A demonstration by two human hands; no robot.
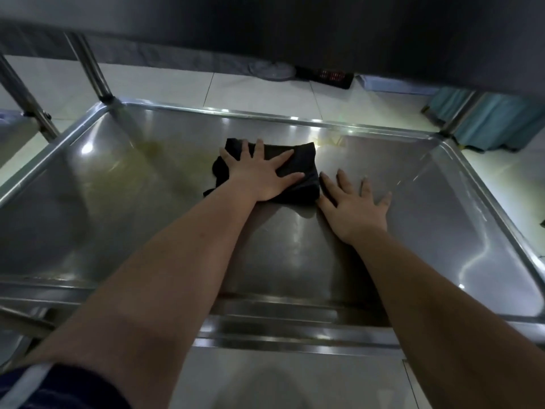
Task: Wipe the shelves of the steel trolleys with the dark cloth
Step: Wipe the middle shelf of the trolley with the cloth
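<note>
Steel fills most of what we see: the trolley shelf [118, 202], a shallow tray with a raised rim, holds the dark cloth and both our hands. A yellowish smear [153, 149] stains the tray's floor to the left of our left hand, towards the far rim. The dark cloth [303, 160] lies bunched near the middle of the shelf, directly under our left hand [259, 175], which presses it down with fingers straight and spread. Our right hand [354, 208] rests palm-down on bare steel just right of the cloth, fingers likewise splayed, its forefinger at the cloth's edge.
</note>
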